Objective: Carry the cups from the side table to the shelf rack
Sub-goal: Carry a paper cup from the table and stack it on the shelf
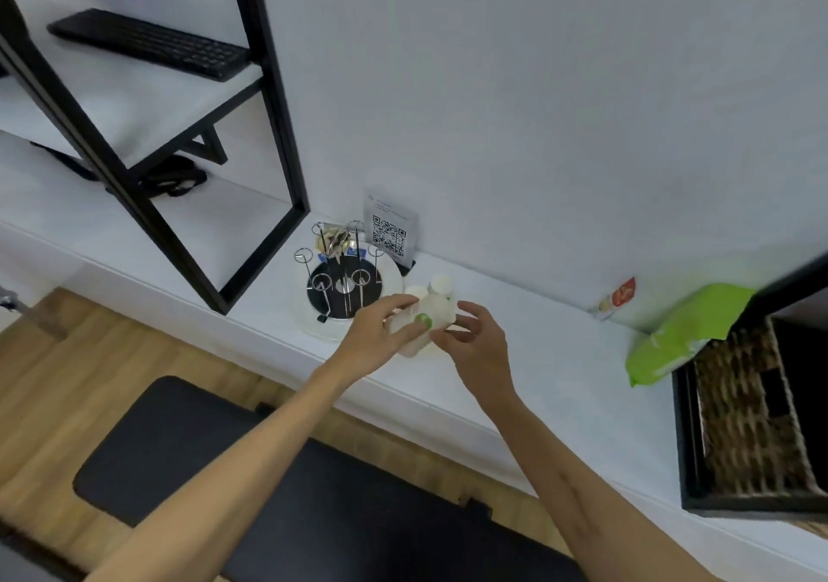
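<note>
Both hands meet over a cluster of white cups on the white bench [515,357]. Left hand [381,335] has its grip curled round a pale, translucent cup with a green dot [419,326], which lies tilted across the fingers, its green mark facing up. Right hand [475,339] sits just beside that cup with thumb and fingers bent toward its far end; whether its grip actually closes on the cup or only touches it cannot be told through the blur. Two more white cups [432,288] stand upright on the bench just behind the hands, rims up, their insides too washed out to read.

Left of the cups, a round white tray [394,277] holds a black disc with a wire rack [342,268] of thin upright loops; something gold and crumpled hangs among the wires at the back. A QR-code card [390,232] stands against the wall behind the tray.

Further left stands the black-framed shelf rack [273,102], with a black keyboard [148,44] on an upper white shelf and a dark bundle on the level below. To the right along the bench lie a small red-and-white packet [620,297] and a green packet [681,335], the latter touching a black-framed wicker basket [743,411] whose contents are hidden in shadow. A black padded seat [278,469] lies below the forearms, over a wooden floor [58,371].
</note>
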